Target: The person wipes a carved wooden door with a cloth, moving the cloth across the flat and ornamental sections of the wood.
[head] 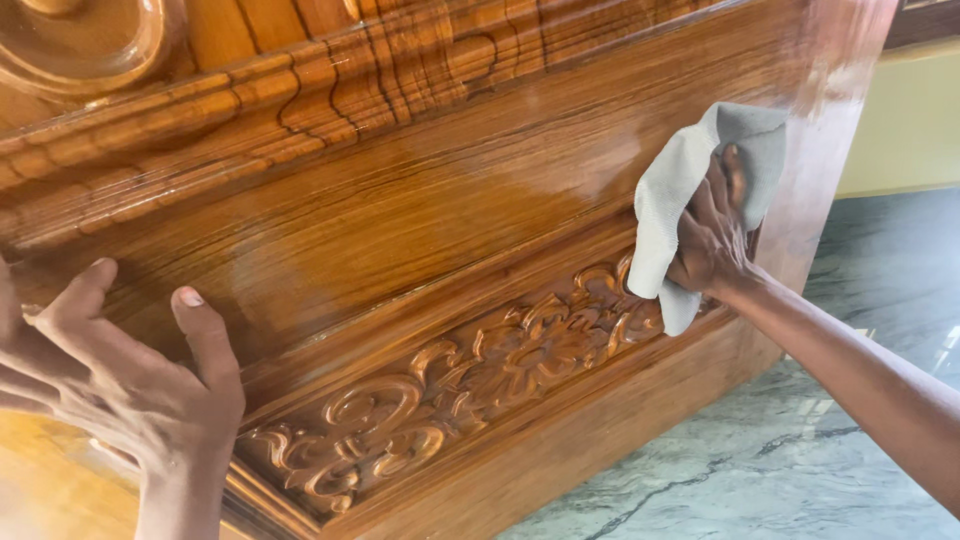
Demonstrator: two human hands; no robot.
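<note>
A large glossy carved wooden door [420, 200] fills the view, with a band of floral carving [450, 385] low on it. My right hand [715, 235] grips a white cloth [670, 195] and presses it against the door near its right edge, just above the end of the carving. My left hand [120, 385] rests flat on the door's lower left part with fingers spread, holding nothing.
Grey-green marbled stone floor [800, 450] lies to the lower right. A pale yellow wall [905, 120] stands beyond the door's right edge. Raised mouldings and a round carved boss [70, 40] run along the door's upper left.
</note>
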